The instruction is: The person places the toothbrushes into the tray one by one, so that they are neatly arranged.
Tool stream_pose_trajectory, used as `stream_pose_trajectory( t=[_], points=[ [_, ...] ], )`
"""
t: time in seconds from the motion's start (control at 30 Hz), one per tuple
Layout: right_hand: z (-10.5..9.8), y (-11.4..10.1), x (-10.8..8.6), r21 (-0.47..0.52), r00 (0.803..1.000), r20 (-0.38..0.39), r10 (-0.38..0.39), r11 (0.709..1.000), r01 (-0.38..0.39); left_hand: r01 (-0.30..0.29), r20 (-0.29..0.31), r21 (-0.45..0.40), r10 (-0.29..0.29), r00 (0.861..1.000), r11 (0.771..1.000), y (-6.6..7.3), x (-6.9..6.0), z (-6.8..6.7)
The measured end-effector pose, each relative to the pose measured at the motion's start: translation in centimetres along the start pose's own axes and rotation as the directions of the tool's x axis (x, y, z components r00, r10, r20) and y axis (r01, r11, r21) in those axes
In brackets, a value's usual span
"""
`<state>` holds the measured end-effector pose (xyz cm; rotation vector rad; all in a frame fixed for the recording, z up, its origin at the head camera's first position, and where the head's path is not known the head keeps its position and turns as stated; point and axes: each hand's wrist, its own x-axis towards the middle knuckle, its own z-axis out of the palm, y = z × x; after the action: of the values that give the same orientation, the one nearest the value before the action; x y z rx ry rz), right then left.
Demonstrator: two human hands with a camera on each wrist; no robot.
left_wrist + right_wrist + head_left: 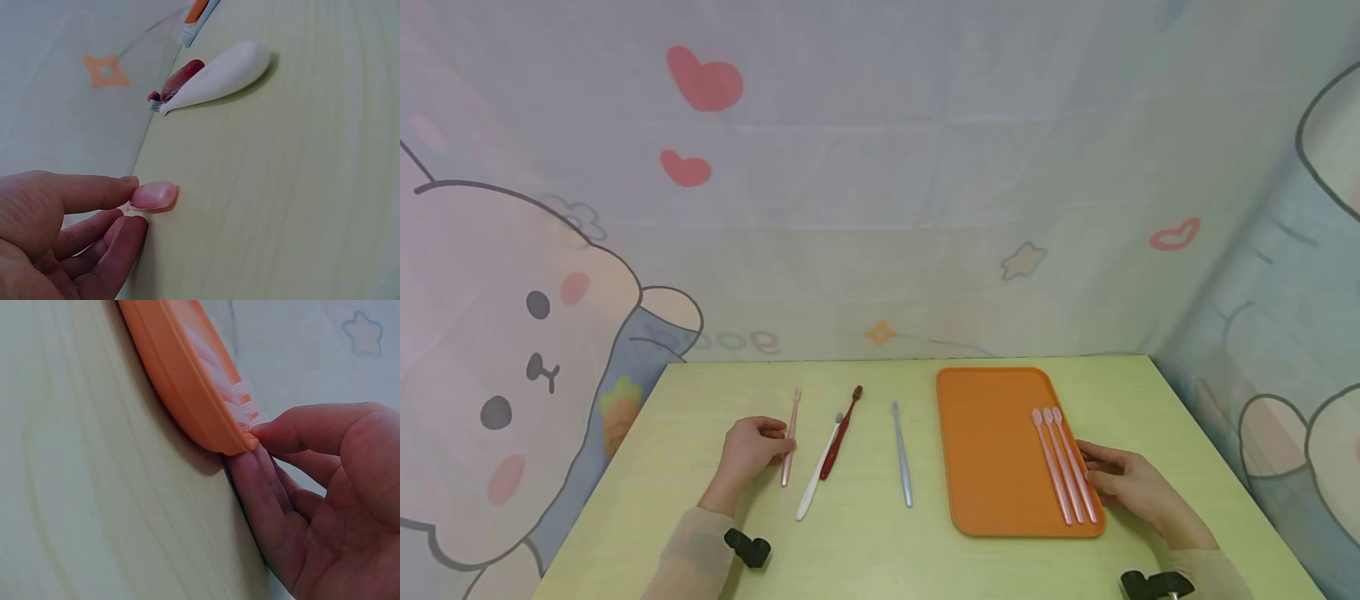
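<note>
Fingers of your left hand point(751, 448) pinch a slim pink plastic toothbrush point(793, 412), left of the rectangular orange tray point(988, 454) your right hand point(1131, 485) grips. Three matching toothbrushes point(1064, 467) lie inside; this one apparently remains.

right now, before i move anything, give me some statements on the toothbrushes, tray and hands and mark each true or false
1. Three pink toothbrushes lie on the orange tray. True.
2. The right grip touches nothing. False: the right grip holds the orange tray's edge.
3. The left grip pinches another pink toothbrush. True.
4. The blue toothbrush lies on the orange tray. False: the blue toothbrush lies on the table.
5. The white toothbrush lies beside the red toothbrush. True.
</note>
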<state>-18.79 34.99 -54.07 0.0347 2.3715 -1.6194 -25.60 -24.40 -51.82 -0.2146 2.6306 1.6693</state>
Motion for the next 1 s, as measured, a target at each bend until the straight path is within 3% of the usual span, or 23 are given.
stream_pose_trajectory(
  t=[0.7, 1.0],
  points=[
    [0.0, 0.13, 0.04, 0.005, 1.0, 0.001, -0.003, 1.0, 0.003, -0.014, -0.003, 0.057, 0.014, 1.0, 0.998, -0.02, 0.32, 0.62],
    [-0.01, 0.04, 0.09, -0.016, 1.0, -0.014, 0.006, 1.0, -0.006, 0.019, -0.017, 0.108, -0.018, 1.0, 0.994, -0.24, 0.69, 0.79]
  ],
)
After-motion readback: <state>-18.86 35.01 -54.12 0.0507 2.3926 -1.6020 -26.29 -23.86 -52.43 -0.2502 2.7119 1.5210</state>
